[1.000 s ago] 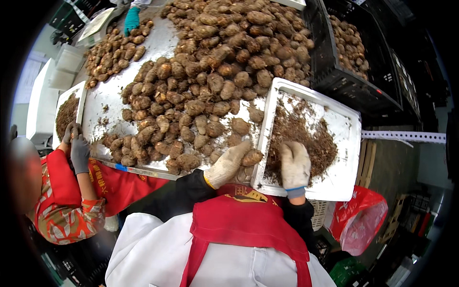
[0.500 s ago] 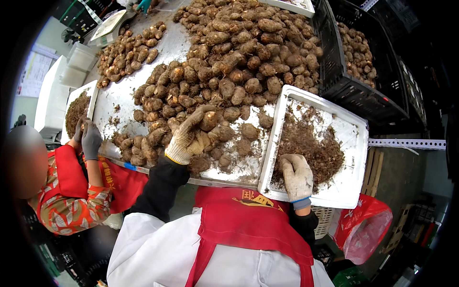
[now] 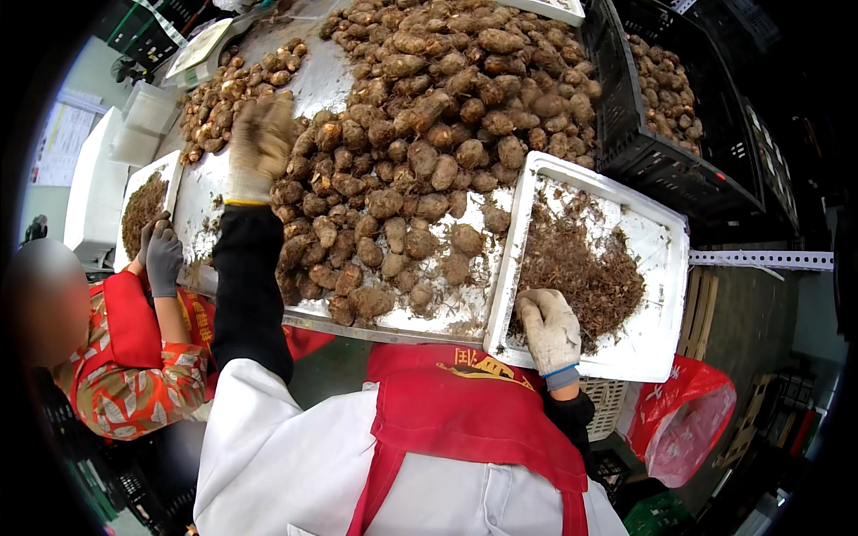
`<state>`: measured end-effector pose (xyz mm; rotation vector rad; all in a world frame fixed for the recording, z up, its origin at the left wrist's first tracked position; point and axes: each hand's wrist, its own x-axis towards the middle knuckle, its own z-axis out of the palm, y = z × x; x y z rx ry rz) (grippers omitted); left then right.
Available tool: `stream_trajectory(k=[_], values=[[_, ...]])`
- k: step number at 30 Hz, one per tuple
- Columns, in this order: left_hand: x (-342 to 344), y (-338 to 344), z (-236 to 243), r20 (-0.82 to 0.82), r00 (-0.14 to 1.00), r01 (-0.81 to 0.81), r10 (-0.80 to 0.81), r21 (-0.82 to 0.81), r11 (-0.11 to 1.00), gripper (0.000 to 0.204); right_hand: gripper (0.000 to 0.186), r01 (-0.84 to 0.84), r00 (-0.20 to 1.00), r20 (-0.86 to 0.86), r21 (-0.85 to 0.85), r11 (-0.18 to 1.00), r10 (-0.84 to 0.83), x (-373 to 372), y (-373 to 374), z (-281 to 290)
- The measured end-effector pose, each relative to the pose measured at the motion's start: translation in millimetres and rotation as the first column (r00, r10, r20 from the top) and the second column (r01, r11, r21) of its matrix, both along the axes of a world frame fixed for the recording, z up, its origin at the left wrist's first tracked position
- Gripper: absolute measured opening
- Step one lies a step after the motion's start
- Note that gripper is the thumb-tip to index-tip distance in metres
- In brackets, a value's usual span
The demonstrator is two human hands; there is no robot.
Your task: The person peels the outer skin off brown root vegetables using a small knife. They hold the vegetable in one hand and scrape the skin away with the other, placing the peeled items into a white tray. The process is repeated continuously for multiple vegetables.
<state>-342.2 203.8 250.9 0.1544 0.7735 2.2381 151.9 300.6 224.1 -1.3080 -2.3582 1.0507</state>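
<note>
A big heap of brown, knobbly roots covers a metal table. My left hand, in a dirty light glove and blurred by motion, stretches far forward over the left side of the heap, fingers extended, with nothing visible in it. My right hand, in a white glove, lies curled over the near rim of a white tray. The tray holds a mound of brown fibrous trimmings and stands on the table's right end.
A co-worker in a red apron stands at my left, a grey-gloved hand at a second white tray of trimmings. A black crate of roots stands at the right. A red bag hangs below the tray. White boxes sit far left.
My left hand has left the near roots and reached forward and left across the heap. My right hand has slid from the trimmings back to the tray's near rim.
</note>
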Motion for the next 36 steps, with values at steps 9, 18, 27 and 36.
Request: stream_trajectory(k=[9, 18, 27, 36], values=[[153, 44, -41, -0.578, 0.275, -0.182, -0.768, -0.816, 0.549, 0.042, 0.025, -0.062, 0.997, 0.053, -0.048, 0.997, 0.065, 2, -1, -5], [161, 120, -54, -0.714, -0.180, -0.549, -0.676, -0.498, 0.672, 0.037, 0.025, -0.105, 0.989, 0.097, -0.057, 0.993, 0.110, -7, -6, -1], [155, 162, -56, -0.360, -0.234, -0.750, -0.903, -0.525, 0.403, 0.030, 0.024, -0.106, 0.990, 0.092, -0.032, 0.994, 0.108, -4, -10, 0], [199, 105, -8, -0.507, 0.319, -0.092, -0.801, -0.857, 0.507, 0.054, 0.027, 0.037, 0.991, -0.131, -0.011, 0.999, -0.038, 4, 6, 10]])
